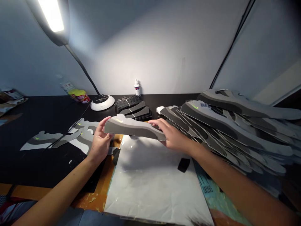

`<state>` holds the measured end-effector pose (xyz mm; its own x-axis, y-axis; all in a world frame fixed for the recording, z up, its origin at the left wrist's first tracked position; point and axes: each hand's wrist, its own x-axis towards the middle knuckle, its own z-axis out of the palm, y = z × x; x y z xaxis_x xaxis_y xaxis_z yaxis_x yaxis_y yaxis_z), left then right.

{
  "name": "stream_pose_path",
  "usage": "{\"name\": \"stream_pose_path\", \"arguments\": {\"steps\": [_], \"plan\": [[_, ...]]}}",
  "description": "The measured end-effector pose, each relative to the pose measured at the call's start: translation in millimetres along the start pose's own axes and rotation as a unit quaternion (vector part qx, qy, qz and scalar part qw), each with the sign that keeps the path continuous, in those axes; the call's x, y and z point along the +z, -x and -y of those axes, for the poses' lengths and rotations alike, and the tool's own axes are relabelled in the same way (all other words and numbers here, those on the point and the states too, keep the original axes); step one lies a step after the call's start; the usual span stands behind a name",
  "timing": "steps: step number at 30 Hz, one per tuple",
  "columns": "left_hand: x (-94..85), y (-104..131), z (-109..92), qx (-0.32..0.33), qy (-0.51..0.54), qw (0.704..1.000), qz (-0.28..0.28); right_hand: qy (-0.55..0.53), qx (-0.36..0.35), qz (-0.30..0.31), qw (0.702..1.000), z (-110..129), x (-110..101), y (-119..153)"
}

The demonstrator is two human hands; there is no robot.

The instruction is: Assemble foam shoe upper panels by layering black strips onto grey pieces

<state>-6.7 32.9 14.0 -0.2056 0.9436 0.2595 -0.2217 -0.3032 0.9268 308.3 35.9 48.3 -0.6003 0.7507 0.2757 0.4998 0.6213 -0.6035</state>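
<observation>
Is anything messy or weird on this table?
A small black four-sided piece lies alone on the wrinkled white sheet, below the right hand, apart from the string-tied stack of dark strips. It may have been dropped. A tiny white scrap also sits by itself on the black surface to the left, like litter.

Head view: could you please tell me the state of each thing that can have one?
Left hand, gripping the grey piece.
Right hand, gripping its other end.
Grey piece, held up.
Lamp, lit.
White sheet, lying flat, slightly wrinkled.
Small black piece, lying on the white sheet.
Dark bundle, tied.
White bottle, upright.
Right pile, fanned out, overlapping.
Left pieces, lying flat, some overlapping.
</observation>
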Motion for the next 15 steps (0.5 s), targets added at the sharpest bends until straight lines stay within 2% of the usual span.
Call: {"name": "stream_pose_path", "arguments": {"steps": [4,7,10,15], "plan": [[4.3,2,1,-0.074,0.004,0.997,0.023,0.173,-0.034,-0.071,0.982,-11,11,3],[4.5,3,1,-0.109,-0.009,0.993,0.045,0.246,-0.074,-0.106,0.961,-18,19,4],[2.7,4,2,-0.118,-0.032,0.992,0.041,0.273,-0.082,-0.107,0.953,-19,24,4],[-4.3,2,6,-0.133,-0.07,0.988,0.017,0.26,-0.011,-0.07,0.963,-15,24,3]]}}
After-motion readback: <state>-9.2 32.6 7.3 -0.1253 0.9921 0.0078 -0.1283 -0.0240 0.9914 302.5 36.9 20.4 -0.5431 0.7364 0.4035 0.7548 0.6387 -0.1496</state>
